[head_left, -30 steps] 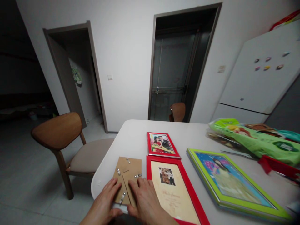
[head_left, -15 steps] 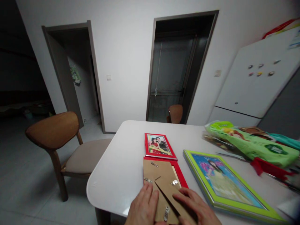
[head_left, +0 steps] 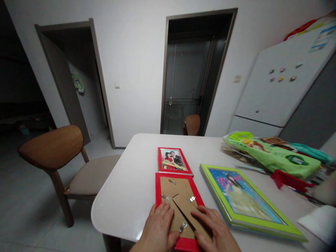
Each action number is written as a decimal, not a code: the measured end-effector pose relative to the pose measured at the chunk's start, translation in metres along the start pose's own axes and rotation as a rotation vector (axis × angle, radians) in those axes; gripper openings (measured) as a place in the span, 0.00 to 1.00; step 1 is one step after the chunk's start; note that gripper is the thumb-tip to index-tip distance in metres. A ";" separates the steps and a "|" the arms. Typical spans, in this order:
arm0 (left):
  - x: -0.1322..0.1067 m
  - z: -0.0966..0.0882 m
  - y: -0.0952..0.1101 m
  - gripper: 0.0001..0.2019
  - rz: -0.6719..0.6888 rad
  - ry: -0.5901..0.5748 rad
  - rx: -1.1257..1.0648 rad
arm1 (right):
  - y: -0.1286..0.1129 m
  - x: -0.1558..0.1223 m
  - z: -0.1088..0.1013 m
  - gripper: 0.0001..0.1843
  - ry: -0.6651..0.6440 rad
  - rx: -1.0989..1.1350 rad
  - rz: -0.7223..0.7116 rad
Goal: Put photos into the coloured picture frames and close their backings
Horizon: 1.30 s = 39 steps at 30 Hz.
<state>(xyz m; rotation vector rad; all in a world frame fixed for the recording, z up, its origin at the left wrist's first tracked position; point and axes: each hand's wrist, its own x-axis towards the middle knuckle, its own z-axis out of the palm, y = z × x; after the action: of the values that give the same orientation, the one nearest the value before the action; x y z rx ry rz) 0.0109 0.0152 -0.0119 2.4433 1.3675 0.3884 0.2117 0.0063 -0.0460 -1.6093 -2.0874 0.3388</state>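
A red picture frame (head_left: 158,185) lies face down near the table's front edge, with a brown cardboard backing board (head_left: 181,190) set into it. My left hand (head_left: 159,229) rests flat on the board's lower left, fingers stretched out. My right hand (head_left: 215,227) lies flat on its lower right, over the fold-out stand. Small metal clips show on the board. A smaller red framed photo (head_left: 173,160) lies just beyond it, face up. To the right lies a large green-framed picture (head_left: 244,199), face up.
The white table (head_left: 126,196) has a rounded left corner. A wooden chair (head_left: 63,157) stands to its left. Green plastic bags and more frames (head_left: 273,157) are piled at the right rear. A white fridge (head_left: 283,84) stands behind; two dark doorways face me.
The backing board has moved from the bare table on the left onto the large red frame, covering its picture. Both hands shifted right with it and now press it flat inside the frame.
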 end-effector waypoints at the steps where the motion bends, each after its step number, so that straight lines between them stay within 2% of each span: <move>1: -0.001 0.000 0.000 0.25 -0.006 -0.012 0.000 | -0.001 0.000 -0.001 0.22 -0.004 0.000 0.009; 7: -0.001 0.001 -0.006 0.33 0.014 -0.058 -0.054 | -0.009 0.002 -0.006 0.22 -0.051 -0.026 -0.009; 12: -0.001 0.012 -0.016 0.42 0.059 -0.031 -0.060 | -0.008 0.007 -0.011 0.18 -0.046 -0.045 -0.051; 18: -0.001 0.017 -0.018 0.39 0.075 0.018 -0.051 | 0.007 0.035 -0.011 0.18 0.077 -0.163 -0.037; 22: -0.001 0.018 -0.017 0.38 0.063 0.029 -0.044 | 0.008 0.042 -0.008 0.16 0.060 -0.186 -0.018; 29: -0.002 0.021 -0.018 0.38 0.067 0.091 -0.046 | 0.003 0.039 -0.013 0.16 0.039 -0.173 -0.008; 31: -0.003 0.021 -0.017 0.37 0.070 0.110 -0.056 | -0.001 0.034 -0.013 0.16 0.057 -0.192 -0.050; 33: -0.003 0.020 -0.017 0.36 0.078 0.122 -0.066 | -0.009 0.026 -0.013 0.16 0.050 -0.171 -0.155; 36: -0.004 0.021 -0.018 0.35 0.104 0.137 -0.072 | -0.023 0.013 -0.011 0.15 -0.051 -0.092 -0.319; 39: -0.003 0.024 -0.021 0.34 0.127 0.161 -0.085 | -0.032 0.005 -0.010 0.14 -0.138 -0.067 -0.366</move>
<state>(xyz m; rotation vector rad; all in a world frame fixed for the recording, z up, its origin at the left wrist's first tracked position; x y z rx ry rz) 0.0024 0.0198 -0.0423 2.4803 1.2319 0.6735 0.1896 0.0014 -0.0211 -1.2315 -2.4653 0.2604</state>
